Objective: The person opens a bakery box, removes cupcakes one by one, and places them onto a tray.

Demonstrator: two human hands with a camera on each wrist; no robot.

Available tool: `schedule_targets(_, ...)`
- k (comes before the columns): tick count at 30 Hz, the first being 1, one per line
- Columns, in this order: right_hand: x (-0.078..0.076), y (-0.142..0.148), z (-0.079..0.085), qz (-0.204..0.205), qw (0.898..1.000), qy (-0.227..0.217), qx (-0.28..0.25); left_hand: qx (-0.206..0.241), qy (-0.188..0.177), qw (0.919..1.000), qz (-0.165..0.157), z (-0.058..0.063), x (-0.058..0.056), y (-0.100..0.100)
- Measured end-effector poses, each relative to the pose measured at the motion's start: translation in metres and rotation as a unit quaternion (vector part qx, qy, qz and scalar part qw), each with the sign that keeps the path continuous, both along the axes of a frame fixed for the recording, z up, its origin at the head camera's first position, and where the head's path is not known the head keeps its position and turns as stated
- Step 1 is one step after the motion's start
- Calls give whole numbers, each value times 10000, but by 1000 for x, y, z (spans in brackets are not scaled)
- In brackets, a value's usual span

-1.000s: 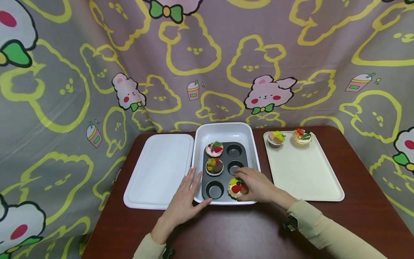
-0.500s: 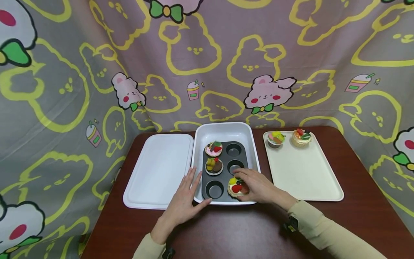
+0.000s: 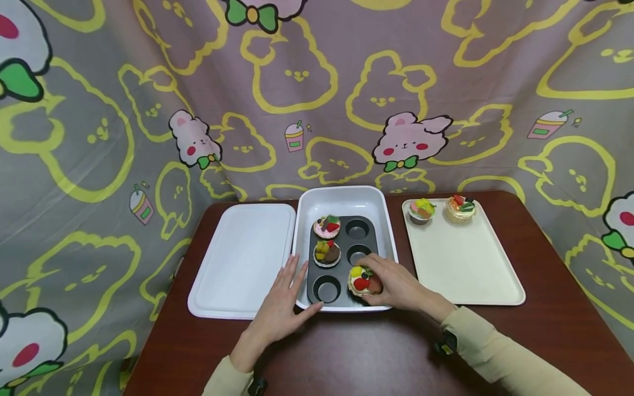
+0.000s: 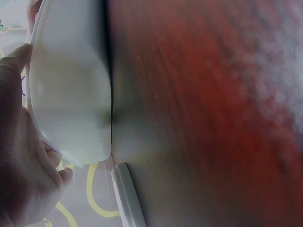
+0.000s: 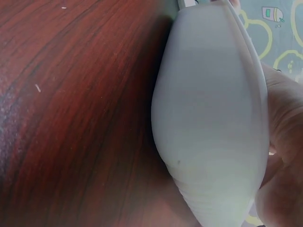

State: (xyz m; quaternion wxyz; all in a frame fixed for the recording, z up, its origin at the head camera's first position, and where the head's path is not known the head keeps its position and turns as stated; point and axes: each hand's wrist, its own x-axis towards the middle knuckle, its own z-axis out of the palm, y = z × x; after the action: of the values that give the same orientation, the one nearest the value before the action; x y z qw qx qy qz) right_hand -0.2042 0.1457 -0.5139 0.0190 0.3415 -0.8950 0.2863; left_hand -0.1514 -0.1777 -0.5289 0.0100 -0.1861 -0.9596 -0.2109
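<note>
Head camera: the right hand [image 3: 395,283] pinches a strawberry-topped tart [image 3: 361,285], which lies to the left of the palm, at the near right corner of a dark muffin pan [image 3: 345,239]; whether the base sits in the pan or just above it cannot be told. The tart is round, without a long axis, while the pan's runs away from the person. The right hand is the nearer to it; the left hand [image 3: 281,305] spreads its fingers at the left rim of a white basin [image 3: 342,202], thumb by the near rim. The count: one basin, one pan inside it, three bare cups [image 3: 358,229] showing, and three pastries at the pan — the pinched one, a pink-topped tart [image 3: 324,227] far left and a chocolate-topped tart [image 3: 329,254] middle left. Two more, a cupcake [image 3: 421,212] and a cream-topped tart [image 3: 460,210], stand at the far end of one cream tray [image 3: 468,264] to the right; one white flat tray [image 3: 242,258] lies just left of the basin on a table [image 3: 356,352]. Left wrist camera: the left hand is beside the basin's outer wall, no pastry showing. Right wrist camera: the right hand shows beyond the wall — its fingertips and the tart are hidden.
</note>
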Motion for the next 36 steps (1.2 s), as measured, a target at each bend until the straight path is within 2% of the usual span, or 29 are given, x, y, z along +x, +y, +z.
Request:
schedule_targets(8,-1,0,2,-203,9983,-345,-421,-21,79,10000,-32,-2,-1,-1)
schedule_targets(12,-1,-1,4,-436,9928,-575,-961,2,32,10000,-22,-1,-1,0)
schedule_targets(17,-4,-1,7,-809,9773,-830,-1775,32,-45,10000,19,1,-1,1)
schedule_targets(22,-7,0,11,-1169,9515,-1448,-2452,-1,-33,10000,14,1,-1,1)
schedule_targets(27,-9,4,15,-1154,9267,-1955,-2995,48,-34,10000,10,1,-2,1)
schedule_targets(36,-10,11,21,-1222,9242,-2131,-2924,133,0,9999,-19,0,-1,1)
